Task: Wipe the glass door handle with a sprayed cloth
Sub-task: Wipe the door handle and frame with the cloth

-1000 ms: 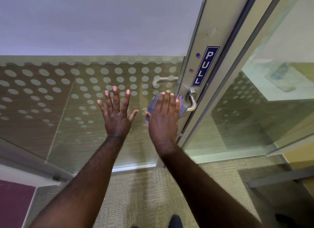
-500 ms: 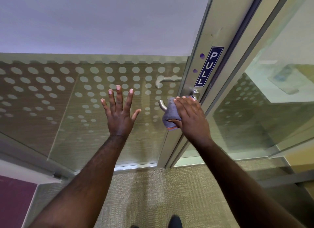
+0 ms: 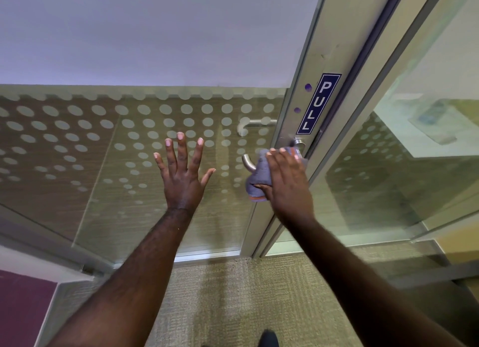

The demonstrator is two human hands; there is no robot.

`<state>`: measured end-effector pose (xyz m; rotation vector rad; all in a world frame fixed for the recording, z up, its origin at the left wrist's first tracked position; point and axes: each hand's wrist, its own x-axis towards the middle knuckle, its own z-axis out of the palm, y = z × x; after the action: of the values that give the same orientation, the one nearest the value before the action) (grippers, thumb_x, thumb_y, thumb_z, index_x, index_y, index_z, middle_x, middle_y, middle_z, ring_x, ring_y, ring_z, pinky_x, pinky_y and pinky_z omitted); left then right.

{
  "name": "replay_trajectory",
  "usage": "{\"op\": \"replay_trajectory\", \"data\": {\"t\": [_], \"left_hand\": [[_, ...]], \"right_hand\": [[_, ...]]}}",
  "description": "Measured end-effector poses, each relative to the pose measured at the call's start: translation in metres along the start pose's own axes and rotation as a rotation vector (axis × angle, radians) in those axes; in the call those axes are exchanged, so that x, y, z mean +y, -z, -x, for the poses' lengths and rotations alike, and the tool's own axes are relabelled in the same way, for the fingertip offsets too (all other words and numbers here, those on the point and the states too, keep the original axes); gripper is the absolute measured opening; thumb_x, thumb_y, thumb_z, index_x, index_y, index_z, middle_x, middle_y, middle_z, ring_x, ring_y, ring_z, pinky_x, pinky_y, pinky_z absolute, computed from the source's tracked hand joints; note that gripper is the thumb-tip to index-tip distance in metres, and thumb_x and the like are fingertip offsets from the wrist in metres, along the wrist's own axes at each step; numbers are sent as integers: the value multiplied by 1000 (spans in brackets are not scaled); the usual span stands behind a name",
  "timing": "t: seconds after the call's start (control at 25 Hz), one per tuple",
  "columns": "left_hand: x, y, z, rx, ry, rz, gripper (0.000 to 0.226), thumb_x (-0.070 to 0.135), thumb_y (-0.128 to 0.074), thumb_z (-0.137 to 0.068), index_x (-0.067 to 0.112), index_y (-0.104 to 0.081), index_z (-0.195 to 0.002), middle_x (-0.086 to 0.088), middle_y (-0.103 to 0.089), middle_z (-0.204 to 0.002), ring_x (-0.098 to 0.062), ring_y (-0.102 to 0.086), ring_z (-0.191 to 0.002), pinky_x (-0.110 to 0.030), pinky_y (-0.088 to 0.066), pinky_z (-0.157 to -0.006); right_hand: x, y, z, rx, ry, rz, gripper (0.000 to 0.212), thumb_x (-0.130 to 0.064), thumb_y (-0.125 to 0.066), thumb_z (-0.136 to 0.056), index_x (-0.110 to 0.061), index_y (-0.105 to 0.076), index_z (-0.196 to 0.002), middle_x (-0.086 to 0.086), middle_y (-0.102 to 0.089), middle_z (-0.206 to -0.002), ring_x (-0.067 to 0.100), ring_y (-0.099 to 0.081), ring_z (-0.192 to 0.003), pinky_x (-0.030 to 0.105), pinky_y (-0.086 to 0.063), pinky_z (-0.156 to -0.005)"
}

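Observation:
A silver lever handle [image 3: 248,162] sticks out from the metal stile of a glass door [image 3: 85,144]. My right hand [image 3: 286,183] grips a grey-blue cloth [image 3: 259,181] wrapped over the handle's middle; only the curved left end and the base near the stile show. My left hand [image 3: 182,173] lies flat on the dotted glass to the left of the handle, fingers spread, holding nothing.
A blue PULL sign [image 3: 318,103] is fixed on the stile above the handle. A second handle [image 3: 255,125] shows through the glass on the far side. Another glass panel [image 3: 404,170] stands to the right. Carpet [image 3: 220,295] lies below.
My right hand with the cloth slid from the handle's left end to its middle, toward the stile, uncovering the curved tip. The left hand stayed flat on the glass.

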<state>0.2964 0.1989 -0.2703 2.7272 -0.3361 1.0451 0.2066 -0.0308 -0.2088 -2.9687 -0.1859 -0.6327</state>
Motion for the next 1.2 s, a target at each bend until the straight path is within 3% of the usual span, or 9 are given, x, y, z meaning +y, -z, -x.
{"op": "replay_trajectory", "data": {"t": [0.16,0.28,0.4,0.48,0.6,0.68,0.76,1.08,1.2], "left_hand": [[0,-2,1,1,-15,17,107,57,-65,-84,34,11,-155,-17,-5,-160,-41,-9,-145,-69,-18,-112],[-1,-1,1,-16,-18,40,104,58,-62,-85,35,13,-154,-5,16,-163,-37,-2,-148,-68,-13,-114],[1,-1,2,10,-12,30,101,59,-60,-85,32,7,-155,-20,-11,-160,-42,-12,-145,-70,-18,-112],[1,-1,1,21,-13,23,99,59,-60,-85,31,4,-156,-25,-22,-156,-44,-15,-143,-70,-19,-111],[0,-1,1,23,-19,8,101,59,-61,-85,31,5,-156,-23,-18,-156,-44,-14,-143,-69,-18,-111],[0,-2,1,15,-18,14,102,60,-60,-84,32,7,-156,-20,-12,-157,-43,-12,-143,-69,-17,-111],[-1,-2,1,3,-13,23,101,60,-60,-84,33,7,-155,-19,-10,-157,-43,-11,-144,-70,-17,-111],[0,-1,1,-3,-4,32,102,60,-59,-84,33,9,-155,-18,-9,-157,-41,-9,-144,-68,-16,-112],[0,0,1,-11,1,41,103,59,-61,-84,33,8,-155,-20,-11,-157,-42,-10,-145,-69,-17,-111]], "right_hand": [[-60,-9,-19,-41,-71,162,80,-36,-57,-94,-1,-13,-150,20,-26,-157,33,-21,-147,46,-11,-120],[-65,-11,-26,-13,-65,159,81,-26,-59,-84,-2,-16,-149,20,-30,-156,32,-27,-144,45,-15,-119],[-37,-9,-16,89,107,118,73,-17,-69,-83,-2,-35,-146,16,-44,-149,30,-41,-138,45,-24,-116],[-8,-8,-8,139,217,52,67,-22,-74,-85,-2,-45,-142,15,-51,-144,30,-46,-134,48,-33,-113],[29,-2,-9,118,300,-20,55,-36,-57,-93,-1,-52,-136,18,-57,-135,36,-53,-127,51,-37,-109],[47,2,-10,51,322,-17,60,-46,-35,-98,-1,-52,-134,20,-59,-131,38,-54,-124,52,-39,-108],[61,4,-10,60,341,-15,63,-49,-25,-100,-2,-51,-133,21,-60,-128,38,-55,-122,50,-39,-108],[84,9,-14,75,371,-101,62,-46,-27,-103,1,-50,-136,20,-55,-135,32,-44,-132,39,-23,-117],[83,11,-10,61,327,-131,69,-54,-27,-99,1,-49,-136,20,-53,-139,33,-43,-135,44,-27,-116]]}}
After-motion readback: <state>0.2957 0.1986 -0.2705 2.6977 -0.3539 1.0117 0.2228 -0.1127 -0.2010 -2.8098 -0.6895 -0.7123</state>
